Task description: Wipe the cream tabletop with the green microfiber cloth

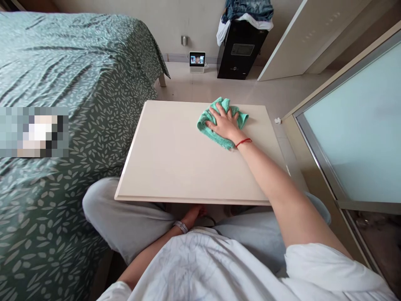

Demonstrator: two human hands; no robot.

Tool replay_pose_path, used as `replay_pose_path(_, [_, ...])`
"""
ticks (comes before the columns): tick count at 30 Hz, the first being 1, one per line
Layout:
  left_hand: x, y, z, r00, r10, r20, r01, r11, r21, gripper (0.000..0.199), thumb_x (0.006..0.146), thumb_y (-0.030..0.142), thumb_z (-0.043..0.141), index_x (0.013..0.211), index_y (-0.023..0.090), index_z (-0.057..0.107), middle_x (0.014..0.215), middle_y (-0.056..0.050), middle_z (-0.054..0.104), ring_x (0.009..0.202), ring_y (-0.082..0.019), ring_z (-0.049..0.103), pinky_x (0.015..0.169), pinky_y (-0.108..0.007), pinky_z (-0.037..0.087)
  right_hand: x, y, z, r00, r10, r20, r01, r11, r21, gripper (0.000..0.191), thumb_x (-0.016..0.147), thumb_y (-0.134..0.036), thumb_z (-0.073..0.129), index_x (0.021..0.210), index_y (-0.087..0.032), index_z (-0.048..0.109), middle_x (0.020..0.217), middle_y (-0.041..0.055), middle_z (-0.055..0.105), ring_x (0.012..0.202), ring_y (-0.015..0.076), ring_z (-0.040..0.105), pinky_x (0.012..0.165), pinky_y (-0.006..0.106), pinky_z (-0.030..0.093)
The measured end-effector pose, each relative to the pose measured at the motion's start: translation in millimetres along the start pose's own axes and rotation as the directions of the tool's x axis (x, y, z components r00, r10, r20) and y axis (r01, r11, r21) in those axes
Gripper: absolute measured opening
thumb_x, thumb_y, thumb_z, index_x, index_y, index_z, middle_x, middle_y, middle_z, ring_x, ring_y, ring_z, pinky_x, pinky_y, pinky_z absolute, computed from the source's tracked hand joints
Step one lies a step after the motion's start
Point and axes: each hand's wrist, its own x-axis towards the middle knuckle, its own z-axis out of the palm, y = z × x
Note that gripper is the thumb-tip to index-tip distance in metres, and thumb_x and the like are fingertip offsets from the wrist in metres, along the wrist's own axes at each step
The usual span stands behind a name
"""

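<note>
My right hand (224, 122) lies flat on a green towelling cloth (205, 121), its fingers spread and pressing the cloth onto the tabletop. The cloth is bunched, with folded edges showing around the hand. Beneath it is a small cream table (169, 146) with a smooth rectangular top, and the cloth sits toward its far right side. A red string circles my right wrist. Low between my knees, just below the table's near edge, is my left hand (196, 211). Its fingers are mostly hidden by shadow and the tabletop. A pale band (181, 227) is on the left wrist.
A bed with a green leaf-patterned cover (103, 79) stands along the left. Beyond the table, a small screen device (197, 62) and a black cabinet (239, 50) topped with folded jeans (249, 9) are by the wall. A frosted sliding door (360, 121) borders the right.
</note>
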Motion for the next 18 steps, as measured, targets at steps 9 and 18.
replay_pose_path(9, [-1.2, -2.8, -1.2, 0.997, 0.064, 0.034, -0.064, 0.998, 0.010, 0.023, 0.063, 0.031, 0.046, 0.074, 0.013, 0.053, 0.070, -0.007, 0.059, 0.060, -0.012, 0.052, 0.061, -0.024, 0.040, -181.7, -37.9, 27.5, 0.873, -0.483, 0.070, 0.479, 0.875, 0.069, 0.091, 0.107, -0.069, 0.071, 0.189, -0.036, 0.049, 0.200, 0.0105, 0.030, 0.177, 0.0609, 0.034, 0.137, 0.092, 0.026])
replay_pose_path(18, [4.6, -6.2, -2.5, 1.000, 0.011, 0.015, -0.011, 1.000, 0.019, 0.018, 0.065, 0.022, 0.042, 0.074, 0.011, 0.054, 0.070, -0.008, 0.060, 0.060, -0.011, 0.054, 0.063, -0.024, 0.041, -133.8, -43.5, 17.2, 0.877, -0.467, 0.112, 0.458, 0.884, 0.092, 0.082, 0.114, -0.067, 0.065, 0.189, -0.039, 0.048, 0.201, 0.0098, 0.030, 0.180, 0.0580, 0.030, 0.138, 0.090, 0.024])
